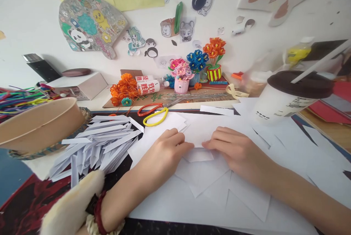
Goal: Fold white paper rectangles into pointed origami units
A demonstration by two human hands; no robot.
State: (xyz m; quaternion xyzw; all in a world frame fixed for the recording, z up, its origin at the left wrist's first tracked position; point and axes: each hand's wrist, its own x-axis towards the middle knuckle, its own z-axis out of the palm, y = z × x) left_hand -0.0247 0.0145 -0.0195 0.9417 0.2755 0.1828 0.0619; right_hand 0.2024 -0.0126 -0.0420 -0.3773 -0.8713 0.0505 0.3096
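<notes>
Between my two hands lies a small white paper strip (201,154) with a fold along its upper edge. My left hand (171,149) pinches its left end, and my right hand (230,145) pinches the right end. Under them spread loose white paper pieces (203,182) on a larger white sheet (164,205). A big pile of folded paper strips (95,143) sits to the left of my left hand. Scissors with one red and one yellow handle (156,118) rest just beyond my left hand, blades pointing away.
A white cup with a dark lid and straw (287,99) stands at the right. At the left is a round tan container (41,121). Along the back are orange pipe-cleaner flowers (123,88), a bottle (149,87), and small flower pots (181,85) against the wall.
</notes>
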